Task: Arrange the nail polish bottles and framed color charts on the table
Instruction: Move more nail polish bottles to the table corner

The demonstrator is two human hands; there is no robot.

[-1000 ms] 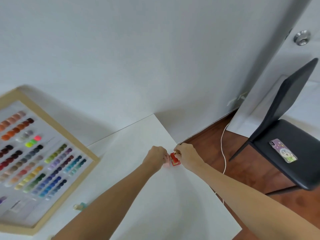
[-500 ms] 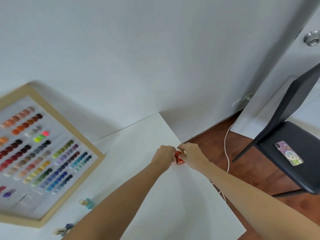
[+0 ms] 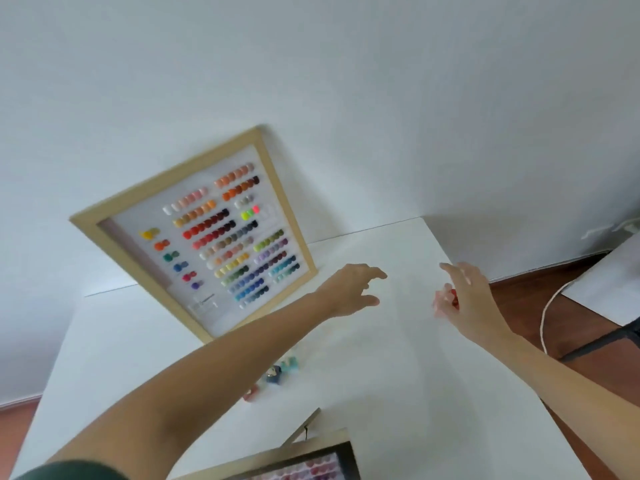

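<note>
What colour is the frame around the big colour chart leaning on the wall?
Light natural wood, pale tan, on the framed color chart; head view.

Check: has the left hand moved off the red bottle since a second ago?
Yes. The left hand has pulled left, open, away from the red bottle near the table's right edge.

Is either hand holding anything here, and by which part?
Left hand is open and empty. Right hand is spread open beside the red bottle; blur hides whether fingertips touch it.
</note>
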